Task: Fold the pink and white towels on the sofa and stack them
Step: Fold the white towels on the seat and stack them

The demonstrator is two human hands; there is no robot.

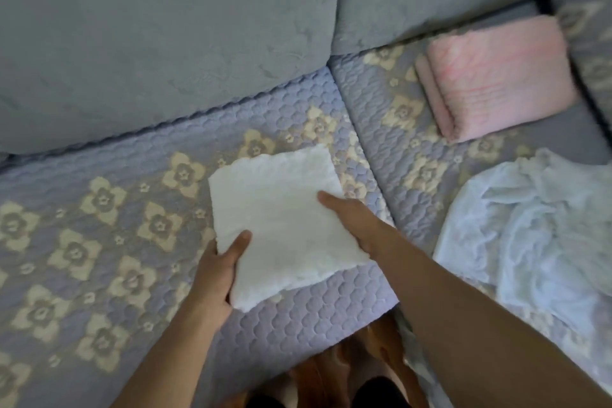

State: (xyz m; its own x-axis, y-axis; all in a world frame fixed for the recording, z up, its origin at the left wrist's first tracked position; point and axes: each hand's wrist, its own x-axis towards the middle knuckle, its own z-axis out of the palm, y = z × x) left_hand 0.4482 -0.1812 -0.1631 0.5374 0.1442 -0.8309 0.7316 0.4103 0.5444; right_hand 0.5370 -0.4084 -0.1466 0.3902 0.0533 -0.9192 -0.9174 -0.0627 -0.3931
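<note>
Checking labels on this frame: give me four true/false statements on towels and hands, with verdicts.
1. Both hands hold the white towel. True: the left hand grips its near corner, the right hand its right edge.
2. The pink towel lies crumpled. False: it lies folded near the sofa's corner.
3. The white towel sits on the pink one. False: they lie apart.
4. A pale blue cloth lies unfolded at the right. True.

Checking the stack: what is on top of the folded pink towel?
Nothing lies on the folded pink towel; its top is bare. The folded white towel is apart, gripped by both hands. What lies under the pink towel is hidden.
</note>
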